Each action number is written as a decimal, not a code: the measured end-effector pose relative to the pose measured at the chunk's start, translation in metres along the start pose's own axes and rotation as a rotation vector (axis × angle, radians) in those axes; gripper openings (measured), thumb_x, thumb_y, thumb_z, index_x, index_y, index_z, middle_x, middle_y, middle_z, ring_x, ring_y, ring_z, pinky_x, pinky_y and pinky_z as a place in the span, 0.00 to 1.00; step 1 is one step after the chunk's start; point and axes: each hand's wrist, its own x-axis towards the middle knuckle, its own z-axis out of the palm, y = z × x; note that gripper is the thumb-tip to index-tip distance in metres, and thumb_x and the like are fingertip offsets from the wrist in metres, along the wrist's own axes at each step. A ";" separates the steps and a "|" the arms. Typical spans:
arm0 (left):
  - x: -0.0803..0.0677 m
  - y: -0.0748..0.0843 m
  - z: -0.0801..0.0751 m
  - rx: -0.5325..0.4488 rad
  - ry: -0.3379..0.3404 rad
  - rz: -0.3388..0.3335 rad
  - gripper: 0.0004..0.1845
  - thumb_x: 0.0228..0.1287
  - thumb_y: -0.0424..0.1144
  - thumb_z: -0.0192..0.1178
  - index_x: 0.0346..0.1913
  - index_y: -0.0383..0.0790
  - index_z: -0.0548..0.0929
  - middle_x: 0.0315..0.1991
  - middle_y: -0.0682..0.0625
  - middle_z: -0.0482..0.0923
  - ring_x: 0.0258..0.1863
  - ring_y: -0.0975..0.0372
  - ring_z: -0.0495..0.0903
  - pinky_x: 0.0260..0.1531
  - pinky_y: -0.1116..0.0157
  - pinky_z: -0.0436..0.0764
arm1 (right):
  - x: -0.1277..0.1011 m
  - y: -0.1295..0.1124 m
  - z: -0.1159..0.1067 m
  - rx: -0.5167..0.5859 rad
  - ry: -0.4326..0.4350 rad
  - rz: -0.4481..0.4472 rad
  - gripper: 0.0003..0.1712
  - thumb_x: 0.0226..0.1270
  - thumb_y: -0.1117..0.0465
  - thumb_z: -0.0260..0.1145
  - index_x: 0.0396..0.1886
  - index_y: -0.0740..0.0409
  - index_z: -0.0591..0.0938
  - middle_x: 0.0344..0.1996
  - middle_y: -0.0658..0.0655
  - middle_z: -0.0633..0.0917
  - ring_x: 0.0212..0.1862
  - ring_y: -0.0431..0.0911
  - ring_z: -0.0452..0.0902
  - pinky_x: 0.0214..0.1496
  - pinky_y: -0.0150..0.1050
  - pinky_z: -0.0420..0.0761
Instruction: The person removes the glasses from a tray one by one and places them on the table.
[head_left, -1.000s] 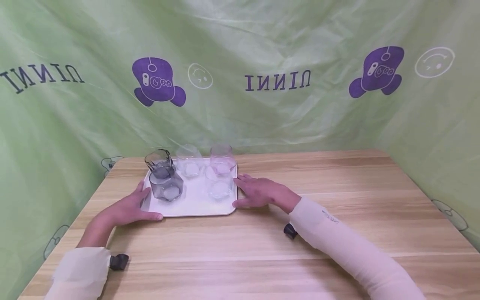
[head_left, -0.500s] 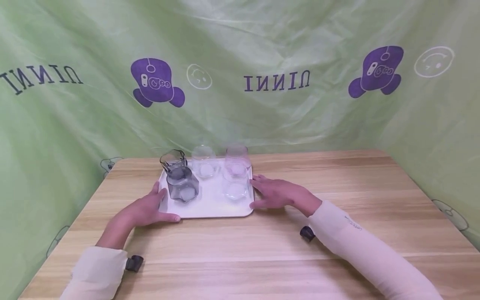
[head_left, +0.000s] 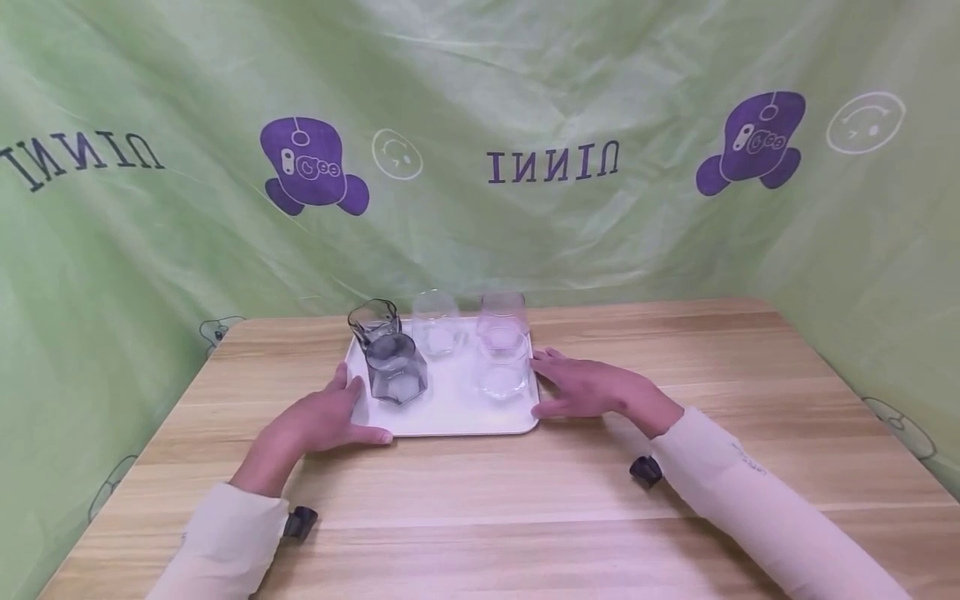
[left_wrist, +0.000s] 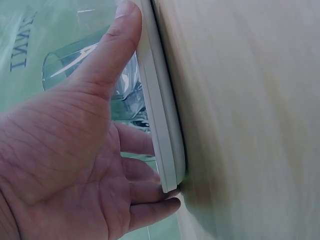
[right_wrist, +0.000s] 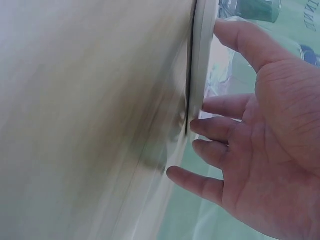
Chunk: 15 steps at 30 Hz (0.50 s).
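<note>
A white tray (head_left: 450,421) lies on the table and bears several drinking glasses. My left hand (head_left: 322,417) grips its near left corner, thumb along the front edge, fingers at the left side. At the right side, the fingertips and thumb of my right hand (head_left: 581,387) touch the rim, its fingers fairly straight and spread in the right wrist view. On the tray's left stand a smoky grey glass (head_left: 397,379) and a dark-rimmed glass (head_left: 375,321) behind it. A clear glass (head_left: 437,321) is at the back middle. A pinkish glass (head_left: 503,312) stands behind another clear glass (head_left: 503,379) on the right.
The wood-grain table (head_left: 480,517) extends around the tray, with its far edge close behind the glasses. A green printed curtain (head_left: 480,233) hangs behind and at both sides. Small black devices (head_left: 302,523) are worn at both wrists.
The tray with its glasses has slid to the right across the table, both hands moving along with it. Their hold on its edges looks much the same.
</note>
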 end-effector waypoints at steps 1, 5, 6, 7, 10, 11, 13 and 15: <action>0.001 0.002 0.001 0.003 0.001 -0.001 0.69 0.54 0.73 0.68 0.74 0.15 0.54 0.75 0.17 0.35 0.69 0.25 0.57 0.65 0.36 0.65 | -0.002 0.002 0.000 0.005 0.001 -0.002 0.53 0.73 0.42 0.67 0.82 0.66 0.54 0.81 0.65 0.52 0.81 0.60 0.43 0.79 0.55 0.51; 0.006 0.010 0.004 0.018 0.007 0.002 0.69 0.53 0.75 0.67 0.74 0.15 0.55 0.75 0.17 0.36 0.69 0.26 0.60 0.65 0.37 0.67 | -0.009 0.011 -0.003 0.037 0.009 -0.009 0.53 0.72 0.43 0.68 0.82 0.67 0.54 0.81 0.65 0.53 0.81 0.62 0.42 0.79 0.56 0.51; 0.008 0.012 0.004 0.024 0.007 0.001 0.70 0.53 0.75 0.67 0.74 0.16 0.55 0.75 0.18 0.37 0.69 0.26 0.60 0.65 0.37 0.67 | -0.010 0.013 -0.003 0.048 0.013 -0.013 0.53 0.72 0.44 0.68 0.82 0.67 0.54 0.81 0.65 0.53 0.81 0.62 0.42 0.79 0.56 0.51; 0.009 0.013 0.005 0.032 0.006 0.001 0.70 0.53 0.76 0.66 0.75 0.16 0.55 0.75 0.18 0.37 0.69 0.27 0.60 0.65 0.37 0.67 | -0.012 0.016 -0.003 0.059 0.015 -0.016 0.53 0.72 0.44 0.69 0.82 0.67 0.53 0.81 0.65 0.52 0.81 0.63 0.42 0.79 0.56 0.50; 0.013 0.018 0.007 0.049 0.005 -0.002 0.70 0.52 0.77 0.65 0.75 0.16 0.56 0.76 0.18 0.37 0.68 0.27 0.61 0.64 0.37 0.68 | -0.015 0.022 -0.004 0.092 0.024 -0.020 0.54 0.72 0.45 0.69 0.82 0.67 0.52 0.81 0.65 0.53 0.80 0.63 0.42 0.79 0.56 0.50; 0.014 0.020 0.007 0.048 0.005 -0.004 0.70 0.52 0.77 0.65 0.75 0.16 0.55 0.76 0.18 0.37 0.69 0.27 0.61 0.65 0.37 0.68 | -0.016 0.023 -0.004 0.099 0.026 -0.020 0.54 0.72 0.45 0.69 0.82 0.67 0.52 0.81 0.65 0.53 0.80 0.63 0.42 0.79 0.57 0.50; 0.016 0.022 0.008 0.037 0.007 -0.005 0.70 0.52 0.77 0.66 0.75 0.17 0.55 0.76 0.19 0.37 0.70 0.27 0.59 0.66 0.37 0.66 | -0.018 0.026 -0.004 0.108 0.031 -0.024 0.54 0.72 0.45 0.69 0.82 0.67 0.52 0.81 0.65 0.53 0.80 0.64 0.43 0.78 0.57 0.50; 0.017 0.024 0.009 0.023 0.010 -0.005 0.70 0.52 0.76 0.66 0.76 0.17 0.54 0.76 0.19 0.37 0.71 0.27 0.57 0.67 0.38 0.65 | -0.020 0.029 -0.005 0.113 0.036 -0.022 0.54 0.72 0.45 0.69 0.82 0.68 0.52 0.81 0.66 0.54 0.80 0.64 0.44 0.78 0.57 0.50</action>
